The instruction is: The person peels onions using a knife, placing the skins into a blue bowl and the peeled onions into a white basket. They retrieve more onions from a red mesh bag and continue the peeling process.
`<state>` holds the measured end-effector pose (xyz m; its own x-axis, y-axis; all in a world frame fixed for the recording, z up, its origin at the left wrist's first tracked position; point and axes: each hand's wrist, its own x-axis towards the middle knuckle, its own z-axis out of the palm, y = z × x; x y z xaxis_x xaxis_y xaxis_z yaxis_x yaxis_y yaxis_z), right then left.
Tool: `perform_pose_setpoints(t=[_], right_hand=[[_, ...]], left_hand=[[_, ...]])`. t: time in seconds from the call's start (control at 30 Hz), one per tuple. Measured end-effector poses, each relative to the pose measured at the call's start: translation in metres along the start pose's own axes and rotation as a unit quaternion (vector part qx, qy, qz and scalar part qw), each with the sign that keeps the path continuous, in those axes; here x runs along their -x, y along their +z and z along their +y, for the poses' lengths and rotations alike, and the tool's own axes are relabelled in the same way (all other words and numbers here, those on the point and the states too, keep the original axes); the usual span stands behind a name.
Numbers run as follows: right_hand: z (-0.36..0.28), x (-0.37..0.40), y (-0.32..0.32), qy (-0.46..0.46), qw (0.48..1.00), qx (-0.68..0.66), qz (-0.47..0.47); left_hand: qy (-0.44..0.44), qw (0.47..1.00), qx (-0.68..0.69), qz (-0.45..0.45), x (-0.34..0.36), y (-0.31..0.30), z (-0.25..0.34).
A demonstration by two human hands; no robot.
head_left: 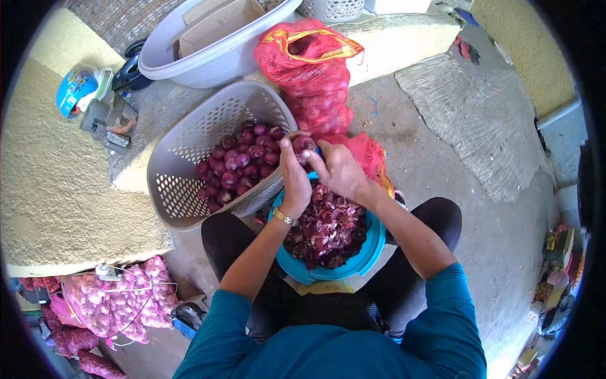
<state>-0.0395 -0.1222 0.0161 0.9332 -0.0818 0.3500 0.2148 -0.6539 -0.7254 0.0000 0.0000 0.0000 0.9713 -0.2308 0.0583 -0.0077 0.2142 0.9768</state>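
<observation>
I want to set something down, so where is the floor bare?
Right of your right knee, the floor is bare out to the clutter. It's crowded straight ahead, at the blue basin, and left, at the grey basket.

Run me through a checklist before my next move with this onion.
1. Onion supported: ok, the left hand cups it and the right hand is on it.
2. Fingers clear of any blade: cannot tell, the grip hides it.
3. Onion skin fully off: cannot tell.
4. Blue basin placed for skins: ok, between the knees.
5. Basket within reach: ok, likely, beside the basin.
6. Tall red mesh sack closed: not ok, its mouth gapes.
</observation>
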Motion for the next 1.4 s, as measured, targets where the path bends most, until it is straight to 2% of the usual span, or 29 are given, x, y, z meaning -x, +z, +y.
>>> perform_pose_setpoints(t=[0.03,0.07,0.1,0.17,0.2,0.23,0.3,0.33,0.37,0.43,0.5,0.57,0.63,0.7,0.73,0.77,0.83,0.87,0.9,0.97,1.03,1.1,1.17,1.27,1.37,1.4], right_hand=[[-0.001,-0.005,-0.009,-0.018,1.0,0.009,-0.01],[-0.002,-0.008,-0.014,-0.036,0.999,0.019,-0.021],[0.004,-0.015,-0.024,-0.047,0.998,0.036,-0.019],[0.0,-0.013,-0.024,-0.052,0.993,0.108,-0.019],[-0.002,-0.009,-0.021,-0.034,0.991,0.13,-0.012],[-0.004,-0.007,-0.017,-0.033,0.991,0.129,-0.012],[-0.007,-0.004,-0.011,0.002,0.986,0.165,-0.002],[-0.01,-0.005,-0.005,0.053,0.984,0.17,-0.028],[-0.012,-0.003,0.0,0.053,0.984,0.169,-0.028],[-0.012,-0.001,0.011,0.052,0.996,0.069,0.012],[-0.011,0.0,0.018,0.053,0.997,0.046,0.013],[-0.008,-0.001,0.023,0.039,0.995,-0.091,0.034],[-0.008,-0.006,0.01,0.027,0.998,-0.06,0.022],[-0.007,-0.01,-0.007,0.015,0.999,-0.032,0.009],[-0.005,-0.013,-0.016,-0.026,0.999,0.047,-0.005],[-0.004,-0.015,-0.024,-0.066,0.99,0.127,-0.019],[-0.003,-0.012,-0.025,-0.07,0.984,0.162,-0.022],[0.0,-0.011,-0.02,-0.064,0.985,0.159,-0.015],[-0.001,-0.01,-0.016,-0.057,0.986,0.155,-0.006],[-0.004,-0.007,-0.005,-0.032,0.991,0.131,0.007],[-0.009,-0.006,0.0,-0.005,0.994,0.108,0.02],[-0.012,-0.007,0.003,0.009,1.0,0.019,0.004],[-0.013,-0.007,0.004,0.014,1.0,0.004,-0.003],[-0.013,-0.003,0.007,0.023,0.999,0.015,-0.022],[-0.014,-0.001,0.016,0.052,0.999,0.007,0.004],[-0.02,-0.003,0.013,0.058,0.997,-0.034,0.027]], left_hand=[[-0.024,0.999,0.031,-0.038,-0.005,-0.002,0.002],[-0.13,0.976,0.165,-0.062,-0.009,-0.005,0.004],[-0.117,0.975,0.179,-0.068,-0.023,0.0,-0.006],[-0.197,0.873,0.392,-0.212,-0.029,-0.014,-0.022],[-0.223,0.897,0.352,-0.148,-0.016,0.003,0.006],[-0.224,0.897,0.351,-0.148,-0.016,0.004,0.004],[-0.176,0.91,0.349,-0.135,-0.017,0.005,-0.007],[-0.139,0.928,0.333,-0.087,-0.019,0.008,-0.013],[-0.14,0.928,0.333,-0.087,-0.017,0.01,-0.019],[-0.051,0.957,0.286,0.012,-0.012,0.018,-0.014],[-0.024,0.961,0.271,0.039,-0.009,0.023,-0.008],[0.104,0.966,0.22,0.082,-0.009,0.029,-0.003],[0.103,0.971,0.204,0.066,-0.007,0.025,-0.001],[-0.067,0.933,0.345,-0.08,-0.009,0.012,0.006],[-0.119,0.904,0.376,-0.166,-0.015,0.003,0.011],[-0.119,0.904,0.376,-0.166,-0.02,-0.004,0.011],[-0.212,0.859,0.413,-0.214,-0.024,-0.012,0.01],[-0.209,0.898,0.352,-0.16,-0.021,-0.006,0.005],[-0.209,0.899,0.35,-0.16,-0.019,0.0,0.002],[-0.114,0.925,0.354,-0.075,-0.015,0.006,-0.004],[-0.088,0.932,0.348,-0.056,-0.015,0.008,-0.002],[-0.01,0.947,0.32,-0.012,-0.016,0.012,0.005],[-0.014,0.949,0.316,0.006,-0.015,0.011,0.013],[-0.003,0.952,0.304,-0.037,-0.013,0.002,0.005],[-0.051,0.934,0.352,-0.005,-0.013,-0.007,-0.009],[-0.091,0.924,0.372,0.005,-0.016,-0.012,-0.011]])
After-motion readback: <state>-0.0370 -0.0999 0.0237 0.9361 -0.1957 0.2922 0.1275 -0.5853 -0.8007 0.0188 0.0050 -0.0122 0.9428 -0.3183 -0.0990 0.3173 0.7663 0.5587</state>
